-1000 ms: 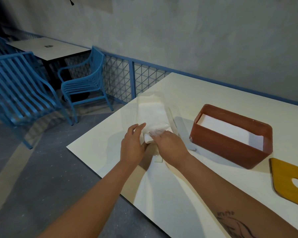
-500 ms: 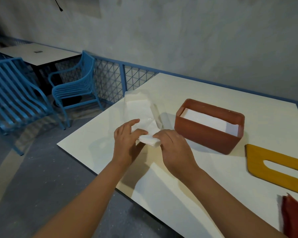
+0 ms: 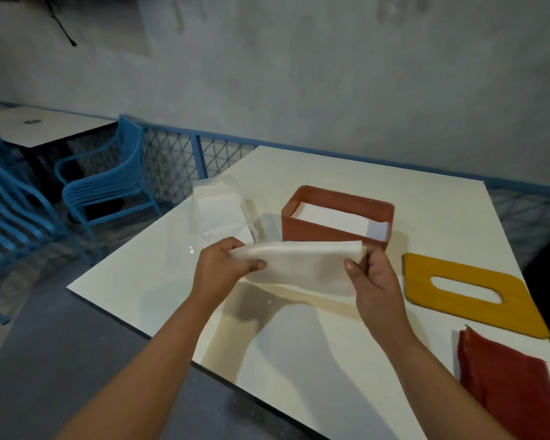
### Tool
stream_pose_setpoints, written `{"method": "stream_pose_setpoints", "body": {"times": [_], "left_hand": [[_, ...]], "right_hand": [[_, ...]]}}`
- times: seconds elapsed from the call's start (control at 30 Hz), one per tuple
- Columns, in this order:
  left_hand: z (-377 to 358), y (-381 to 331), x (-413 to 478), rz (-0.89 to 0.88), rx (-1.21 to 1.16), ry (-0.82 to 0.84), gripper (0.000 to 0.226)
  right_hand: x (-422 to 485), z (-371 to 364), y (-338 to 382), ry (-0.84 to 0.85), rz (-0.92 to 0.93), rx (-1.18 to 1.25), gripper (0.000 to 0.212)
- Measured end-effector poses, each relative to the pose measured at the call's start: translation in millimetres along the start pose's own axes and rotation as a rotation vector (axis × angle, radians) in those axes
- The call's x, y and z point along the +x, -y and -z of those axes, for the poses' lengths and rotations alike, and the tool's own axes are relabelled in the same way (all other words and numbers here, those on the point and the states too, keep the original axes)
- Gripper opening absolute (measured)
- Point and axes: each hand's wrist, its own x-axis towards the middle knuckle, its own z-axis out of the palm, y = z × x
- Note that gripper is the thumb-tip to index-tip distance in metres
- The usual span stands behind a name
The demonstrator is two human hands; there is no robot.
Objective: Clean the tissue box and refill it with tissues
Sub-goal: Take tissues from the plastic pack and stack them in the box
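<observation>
Head view of the refill step. The left hand [image 3: 226, 268] and right hand [image 3: 377, 281] are held well apart, each pinching one end of a white tissue stack [image 3: 299, 265], thumbs on its near face. The stack is raised off the table [image 3: 299, 369], as its shadow beneath suggests. The tissue box [image 3: 318, 231] stands open directly beyond the stack and a little to the right, so the right hand is the nearer one. The box already holds a layer of white tissues [image 3: 331, 215]. The stack's upper edge overlaps the box's near wall in this view; whether the two touch cannot be told. The long axis of the box runs left to right, roughly parallel to that of the stack, so the coming move is judged to be a short carry forward and over the near wall with no further turning. The yellow slotted lid [image 3: 423, 277] lies flat to the right of the box, and a folded red cloth [image 3: 515, 385] lies near the table's right front edge. The clear plastic wrapper [image 3: 216, 211], with white tissue still in it, lies to the left of the box. Compared with half a second earlier, the hands were close together at the wrapper's mouth, holding the stack's near end. The stack is now out of the wrapper and turned crosswise, with the hands spread to its ends.
</observation>
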Motion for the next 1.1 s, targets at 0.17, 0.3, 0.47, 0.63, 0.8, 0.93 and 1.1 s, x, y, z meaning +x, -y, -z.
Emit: {"method": "stream_pose_setpoints", "body": {"times": [0.17,0.3,0.47,0.63,0.8,0.93,1.1], "left_hand": [[-16,-4,1,0.081,-0.399,0.118,0.019],[-35,-5,9,0.119,-0.484,0.246,0.027],[-46,4,21,0.139,-0.449,0.374,0.057],[-50,12,29,0.113,-0.459,0.481,0.083],[-55,18,29,0.097,-0.451,0.514,0.091],[-57,12,28,0.051,-0.431,0.464,0.060],[-56,12,33,0.012,-0.398,0.462,0.059]], "right_hand": [[-2,10,-11,-0.099,-0.188,0.142,0.031],[-4,14,-17,-0.183,-0.284,0.188,0.027],[-6,15,-17,-0.262,-0.348,0.300,0.033],[-8,12,-23,-0.278,-0.356,0.165,0.049],[-8,8,-29,-0.347,-0.383,0.059,0.054],[-4,6,-23,-0.393,-0.348,-0.048,0.044],[-4,5,-21,-0.417,-0.349,-0.095,0.043]]}}
